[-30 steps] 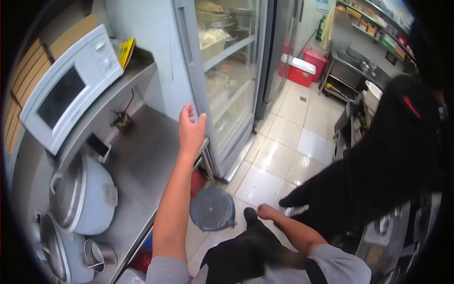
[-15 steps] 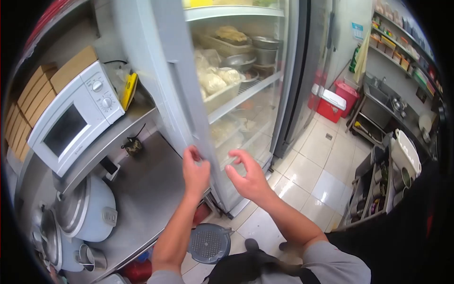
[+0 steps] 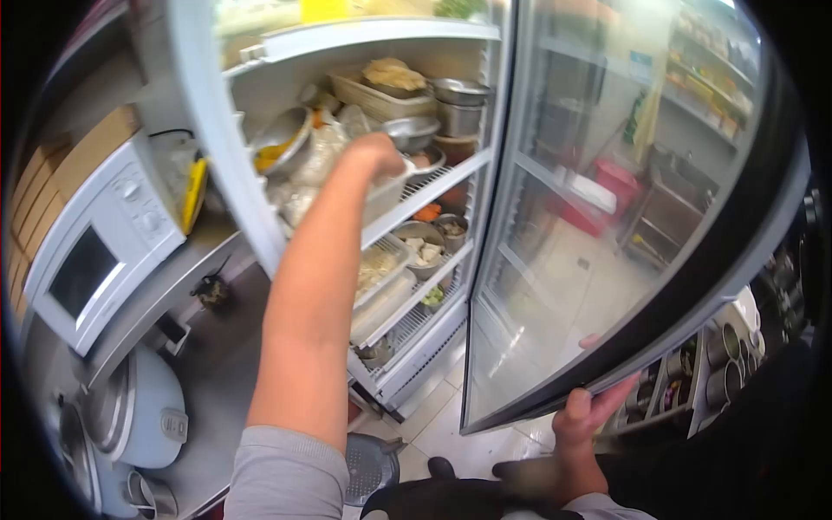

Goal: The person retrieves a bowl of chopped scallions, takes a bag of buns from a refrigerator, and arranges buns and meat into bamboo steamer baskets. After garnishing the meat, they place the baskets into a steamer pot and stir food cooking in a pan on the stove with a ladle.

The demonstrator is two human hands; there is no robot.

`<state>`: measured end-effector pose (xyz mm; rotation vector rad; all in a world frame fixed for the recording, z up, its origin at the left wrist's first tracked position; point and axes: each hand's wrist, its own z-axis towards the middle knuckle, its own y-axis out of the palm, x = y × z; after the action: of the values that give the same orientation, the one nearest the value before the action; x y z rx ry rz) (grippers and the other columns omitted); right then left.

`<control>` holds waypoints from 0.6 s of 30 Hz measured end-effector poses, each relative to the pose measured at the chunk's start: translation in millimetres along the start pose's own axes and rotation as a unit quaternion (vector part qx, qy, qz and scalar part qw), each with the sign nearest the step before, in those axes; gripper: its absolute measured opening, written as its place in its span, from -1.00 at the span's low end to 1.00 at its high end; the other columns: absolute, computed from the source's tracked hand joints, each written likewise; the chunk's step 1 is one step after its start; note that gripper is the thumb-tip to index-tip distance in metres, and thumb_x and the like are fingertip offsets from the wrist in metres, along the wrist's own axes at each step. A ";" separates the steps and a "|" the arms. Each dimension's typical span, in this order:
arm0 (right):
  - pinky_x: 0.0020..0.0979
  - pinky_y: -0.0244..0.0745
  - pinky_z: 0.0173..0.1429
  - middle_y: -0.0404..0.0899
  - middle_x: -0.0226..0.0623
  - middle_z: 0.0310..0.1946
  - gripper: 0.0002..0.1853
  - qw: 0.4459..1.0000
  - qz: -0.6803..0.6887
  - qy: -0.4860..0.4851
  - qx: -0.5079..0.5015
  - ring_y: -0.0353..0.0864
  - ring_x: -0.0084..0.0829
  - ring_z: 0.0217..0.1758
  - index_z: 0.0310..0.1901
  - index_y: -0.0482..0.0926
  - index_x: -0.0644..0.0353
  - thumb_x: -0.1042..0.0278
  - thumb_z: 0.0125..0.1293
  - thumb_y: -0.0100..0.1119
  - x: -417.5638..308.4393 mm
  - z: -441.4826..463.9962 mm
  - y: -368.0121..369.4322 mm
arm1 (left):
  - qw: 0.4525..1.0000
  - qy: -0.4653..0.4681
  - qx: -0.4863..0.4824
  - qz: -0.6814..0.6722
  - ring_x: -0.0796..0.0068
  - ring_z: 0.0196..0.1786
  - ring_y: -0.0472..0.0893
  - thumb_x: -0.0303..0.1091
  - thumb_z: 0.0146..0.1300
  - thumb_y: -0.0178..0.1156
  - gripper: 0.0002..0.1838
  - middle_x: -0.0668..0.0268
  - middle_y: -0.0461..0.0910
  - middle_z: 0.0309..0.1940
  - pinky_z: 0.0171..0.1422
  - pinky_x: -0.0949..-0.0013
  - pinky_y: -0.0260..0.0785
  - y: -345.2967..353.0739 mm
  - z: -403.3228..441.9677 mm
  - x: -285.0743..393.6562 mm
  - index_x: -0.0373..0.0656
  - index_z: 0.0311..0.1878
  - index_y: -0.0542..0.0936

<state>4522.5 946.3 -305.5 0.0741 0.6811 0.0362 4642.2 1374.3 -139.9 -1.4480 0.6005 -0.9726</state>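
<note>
My left hand [image 3: 374, 156] is inside the refrigerator, at the rim of a white plastic tub [image 3: 381, 204] on the middle shelf. Its fingers are mostly hidden, so their grip does not show. Clear bags of pale food [image 3: 316, 160] lie beside my forearm. Low on the right, my right hand [image 3: 582, 418] grips the edge of the open glass refrigerator door [image 3: 555, 286], thumb on the near side and fingertips beyond it. Behind the tub stand a beige basket [image 3: 373, 100] and metal bowls [image 3: 412, 132]. A bowl of white chunks [image 3: 423, 250] sits on the shelf below.
At left, a white microwave [image 3: 100, 260] stands on a metal shelf above a steel counter [image 3: 225, 347] with a large rice cooker [image 3: 143, 412]. A grey perforated stool [image 3: 371, 468] is on the floor. Metal containers [image 3: 724, 381] fill a rack at right.
The glass door has swung open to the right, with my right hand now on its edge. My left hand has moved from the door frame up into the refrigerator. The view has shifted.
</note>
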 end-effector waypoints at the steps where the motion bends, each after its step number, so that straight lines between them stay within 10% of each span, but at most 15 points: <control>1: -0.12 0.38 0.30 0.42 -0.14 0.06 -0.14 1.000 0.003 -0.012 0.005 0.46 -0.29 0.09 0.42 0.21 0.38 -0.17 0.34 0.17 1.5 4.9 -4.0 | 0.998 -0.014 -0.059 0.014 0.13 0.23 0.70 -0.10 0.09 0.48 -0.37 -0.07 0.67 0.22 0.35 0.22 0.51 -0.4 16.3 1.0 -0.31 0.17 0.71; 7: -0.02 0.42 0.24 0.43 -0.08 0.14 -0.23 0.998 0.016 -0.050 -0.023 0.49 -0.23 0.05 0.37 0.27 0.39 -0.07 0.34 0.15 25.0 6.1 -30.0 | 0.997 -0.042 -0.071 0.001 0.13 0.24 0.66 -0.18 0.05 0.48 -0.38 -0.01 0.67 0.22 0.35 0.15 0.49 -3.0 -5.1 8.6 -0.28 0.20 0.69; 11: -0.08 0.34 0.35 0.43 0.02 0.23 -0.23 0.998 0.031 -0.013 -0.051 0.48 -0.22 0.10 0.41 0.22 0.41 0.04 0.31 0.12 19.9 1.4 -20.2 | 0.929 0.133 0.344 -0.008 -0.04 0.35 0.49 -0.14 0.09 0.49 -0.27 0.03 0.56 0.24 0.43 0.16 0.38 2.9 -54.0 -5.4 -0.21 0.33 0.51; 13: -0.20 0.26 0.41 0.42 0.01 0.22 -0.18 0.998 0.000 0.028 -0.060 0.42 -0.26 0.20 0.47 0.15 0.39 0.08 0.28 0.16 -0.4 -11.8 9.4 | 0.840 0.203 0.414 -0.286 0.04 0.33 0.52 -0.14 0.11 0.49 -0.31 0.03 0.58 0.20 0.43 0.16 0.39 18.3 -169.0 -12.6 -0.21 0.29 0.52; 18: -0.13 0.04 0.64 0.26 0.04 0.48 -0.25 0.966 0.130 0.039 -0.219 0.21 -0.14 0.58 0.53 0.14 0.40 0.22 0.43 0.13 1.3 -41.6 53.6 | 0.597 0.013 -0.038 -0.801 0.33 0.32 0.55 -0.06 0.33 0.32 -0.32 0.25 0.56 0.27 0.48 0.16 0.36 192.7 -424.4 -89.1 -0.18 0.44 0.46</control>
<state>4496.8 1002.1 -334.2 -0.2661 0.7245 0.4434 4275.7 1194.0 -381.5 -1.8856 -1.0141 -2.3084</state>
